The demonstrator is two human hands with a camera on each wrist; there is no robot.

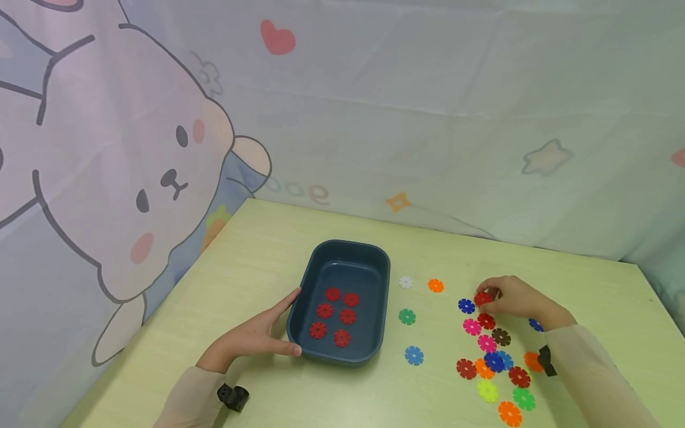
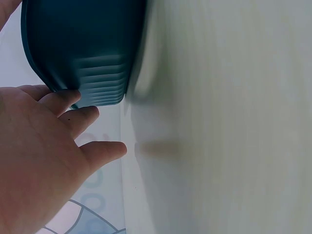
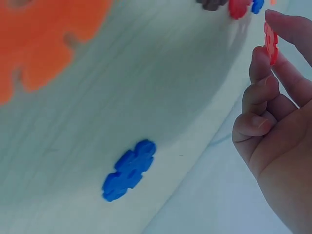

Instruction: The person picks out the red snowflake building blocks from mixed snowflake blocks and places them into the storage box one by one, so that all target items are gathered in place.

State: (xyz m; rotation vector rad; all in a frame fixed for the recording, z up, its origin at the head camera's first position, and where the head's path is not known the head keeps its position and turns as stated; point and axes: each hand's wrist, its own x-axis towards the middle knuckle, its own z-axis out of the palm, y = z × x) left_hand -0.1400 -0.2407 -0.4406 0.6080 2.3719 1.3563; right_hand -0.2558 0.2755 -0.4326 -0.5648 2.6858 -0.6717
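The right hand's [image 1: 508, 296] grip pinches 1 notched red disc [image 1: 482, 298] between thumb and fingers, just beside a dark blue disc [image 1: 466, 306] on the counter [image 1: 267, 238]. Nearer the person, a mixed scatter includes 2 pink discs [image 1: 472, 327], a brown disc [image 1: 500, 337] and a yellow disc [image 1: 487, 391]. Farther left, a white disc [image 1: 405, 282] and a green disc [image 1: 407, 317] lie near the dark tray [image 1: 342, 361], which holds 6 red discs [image 1: 348, 316]. The left hand [image 1: 251, 336], fingers spread, touches the tray's left side.
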